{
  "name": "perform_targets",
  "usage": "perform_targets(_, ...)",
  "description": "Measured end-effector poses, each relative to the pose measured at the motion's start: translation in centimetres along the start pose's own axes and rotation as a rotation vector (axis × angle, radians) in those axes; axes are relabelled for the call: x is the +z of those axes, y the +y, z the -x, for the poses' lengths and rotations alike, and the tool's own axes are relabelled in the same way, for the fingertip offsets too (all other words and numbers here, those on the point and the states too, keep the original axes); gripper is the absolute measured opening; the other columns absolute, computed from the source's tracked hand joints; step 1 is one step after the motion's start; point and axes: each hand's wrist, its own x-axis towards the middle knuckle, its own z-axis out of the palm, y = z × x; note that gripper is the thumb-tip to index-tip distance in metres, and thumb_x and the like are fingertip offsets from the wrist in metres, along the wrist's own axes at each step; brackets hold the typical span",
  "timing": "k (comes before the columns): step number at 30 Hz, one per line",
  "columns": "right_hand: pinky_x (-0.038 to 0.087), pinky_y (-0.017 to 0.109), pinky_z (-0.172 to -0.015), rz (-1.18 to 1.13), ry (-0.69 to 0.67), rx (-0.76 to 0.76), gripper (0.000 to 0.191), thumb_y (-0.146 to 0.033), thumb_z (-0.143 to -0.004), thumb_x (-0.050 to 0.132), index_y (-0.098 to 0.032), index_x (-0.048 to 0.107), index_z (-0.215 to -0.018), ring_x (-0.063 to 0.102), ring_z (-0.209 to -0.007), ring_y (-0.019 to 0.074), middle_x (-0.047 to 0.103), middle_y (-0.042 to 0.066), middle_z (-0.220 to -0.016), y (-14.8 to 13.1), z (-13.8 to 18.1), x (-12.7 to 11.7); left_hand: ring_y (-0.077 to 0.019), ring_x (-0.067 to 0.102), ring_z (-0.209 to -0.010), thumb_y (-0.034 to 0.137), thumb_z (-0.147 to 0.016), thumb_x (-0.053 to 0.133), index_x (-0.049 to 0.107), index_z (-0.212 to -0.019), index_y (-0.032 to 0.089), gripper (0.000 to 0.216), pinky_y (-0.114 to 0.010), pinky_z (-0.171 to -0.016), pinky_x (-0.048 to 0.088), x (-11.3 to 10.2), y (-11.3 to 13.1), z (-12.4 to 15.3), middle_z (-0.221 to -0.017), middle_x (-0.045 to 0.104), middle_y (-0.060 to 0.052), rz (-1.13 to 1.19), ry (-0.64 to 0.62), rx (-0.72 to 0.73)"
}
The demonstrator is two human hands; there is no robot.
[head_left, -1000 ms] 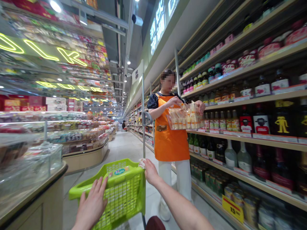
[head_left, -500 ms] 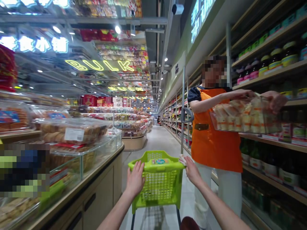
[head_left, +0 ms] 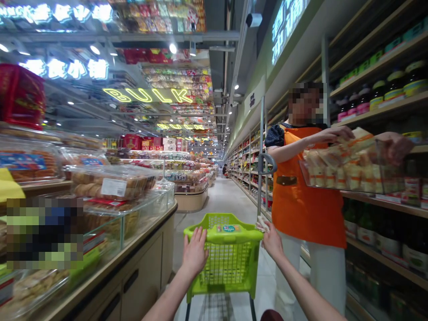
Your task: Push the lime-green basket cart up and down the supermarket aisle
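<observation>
Left hand [head_left: 194, 252]: lies palm down across the left end of the green handle [head_left: 217, 236], fingers close together and pointing forward. Impossible to tell whether wrapped round the bar underneath. Right hand [head_left: 273, 243]: reaches the right end of the same handle, with fingers clamped on a crumpled whitish wad [head_left: 261, 225]. Too small to identify; also unclear whether in contact with the bar itself.

Cart [head_left: 247, 263]: stands upright at lower centre, directly ahead, between both forearms. Has a green mesh basket on dark legs; bears a coloured label [head_left: 228, 228] at the middle of the handle.

Co-worker [head_left: 284, 154]: stands just right of the cart, beyond the right hand, in an orange apron [head_left: 307, 209]. Holds a clear bin [head_left: 389, 171], filled with pale wrapped packets [head_left: 334, 176], against the shelves [head_left: 384, 118].

Shelves: run along the right side of the aisle; carry dark bottles [head_left: 394, 89] with yellow or pink labels. Post [head_left: 260, 196]: rises upright between cart and co-worker, with a grey loop attached.

Counter [head_left: 143, 272]: lines the left side, apart from the cart; carries clear boxes [head_left: 113, 185] of baked goods, partly blurred. Sign [head_left: 150, 95]: hangs overhead, reads "BULK" in yellow.
</observation>
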Motion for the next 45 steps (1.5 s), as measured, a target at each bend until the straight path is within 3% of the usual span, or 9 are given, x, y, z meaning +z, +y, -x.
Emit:
perform_targets(7,0.036,0.035,-0.099,-0.016,-0.009,-0.157,0.046,-0.015,-0.064,0.032,-0.012,0.060,-0.100,0.048,-0.113,0.0191,0.054,0.010,-0.118,-0.6,0.5,0.7,-0.0199,0.018,-0.133,0.022,-0.071,0.041,0.033,-0.133,0.019,0.062,-0.048,-0.107,0.013,-0.5,-0.2,0.0,-0.143,0.025,-0.004,-0.006,-0.040,-0.023)
perform_targets(13,0.031,0.035,-0.102,-0.012,0.005,-0.092,0.048,-0.016,-0.070,0.032,-0.010,0.054,-0.112,0.039,-0.121,0.0185,0.043,0.013,-0.130,-1.7,0.6,0.1,-0.0203,0.020,-0.132,0.020,-0.073,0.040,0.033,-0.133,0.018,0.060,-0.049,-0.106,0.016,-1.3,0.2,0.2,-0.143,0.025,-0.006,-0.046,-0.060,0.001)
perform_targets(16,0.026,0.045,-0.103,0.116,-0.112,-0.068,0.047,-0.022,-0.074,0.039,-0.014,0.048,-0.120,0.030,-0.127,0.0226,0.037,0.012,-0.134,-2.3,1.3,-0.6,-0.0209,0.022,-0.132,0.017,-0.075,0.038,0.034,-0.132,0.017,0.057,-0.050,-0.106,0.015,-1.1,0.1,0.1,-0.142,0.026,-0.007,-0.090,-0.054,-0.002)
perform_targets(20,0.019,0.053,-0.104,0.229,-0.267,-0.124,0.067,-0.023,-0.067,0.052,-0.017,0.034,-0.131,0.021,-0.131,0.0261,0.027,0.012,-0.140,-2.0,1.9,-1.5,-0.0200,0.023,-0.131,0.017,-0.078,0.035,0.035,-0.131,0.018,0.054,-0.050,-0.106,0.014,-0.7,-0.1,-0.2,-0.142,0.027,-0.007,-0.124,-0.026,0.029)
perform_targets(28,0.017,0.052,-0.104,0.325,-0.346,-0.195,0.068,-0.003,-0.063,0.043,-0.021,0.038,-0.129,0.022,-0.131,0.0238,0.030,0.009,-0.139,-1.2,0.9,-3.1,-0.0194,0.022,-0.132,0.018,-0.078,0.034,0.034,-0.132,0.017,0.053,-0.051,-0.105,0.013,-0.7,0.0,-0.5,-0.142,0.026,-0.006,-0.183,-0.060,0.041)
perform_targets(33,0.025,0.045,-0.104,0.246,-0.193,-0.056,0.051,-0.007,-0.071,0.038,-0.011,0.048,-0.121,0.031,-0.127,0.0234,0.037,0.014,-0.134,-0.7,0.3,-3.9,-0.0193,0.023,-0.131,0.018,-0.078,0.034,0.035,-0.131,0.016,0.053,-0.050,-0.105,0.014,-0.5,0.0,-0.5,-0.142,0.027,-0.007,-0.162,-0.040,0.052)
perform_targets(38,0.032,0.035,-0.103,0.107,-0.121,-0.074,0.053,-0.005,-0.069,0.036,-0.012,0.048,-0.120,0.042,-0.119,0.0182,0.047,0.011,-0.125,-0.5,0.6,-3.0,-0.0203,0.023,-0.131,0.019,-0.079,0.034,0.035,-0.131,0.016,0.052,-0.051,-0.105,0.015,0.1,-0.4,-0.5,-0.142,0.028,-0.007,-0.166,-0.005,0.056)
perform_targets(41,0.031,0.036,-0.104,0.045,-0.106,-0.180,0.057,-0.005,-0.066,0.036,-0.016,0.048,-0.120,0.040,-0.119,0.0166,0.048,0.007,-0.124,-2.1,1.6,-1.9,-0.0214,0.023,-0.131,0.020,-0.080,0.035,0.034,-0.132,0.015,0.052,-0.052,-0.105,0.016,0.2,-0.6,-0.5,-0.142,0.027,-0.008,-0.176,-0.007,0.069)
perform_targets(45,0.027,0.039,-0.103,0.065,-0.305,-0.394,0.064,-0.005,-0.062,0.039,-0.023,0.045,-0.123,0.035,-0.123,0.0164,0.042,0.004,-0.131,-5.4,3.2,-0.6,-0.0231,0.022,-0.131,0.020,-0.081,0.034,0.033,-0.132,0.013,0.051,-0.055,-0.105,0.014,0.5,-0.8,-0.6,-0.142,0.028,-0.009,-0.172,0.004,0.083)
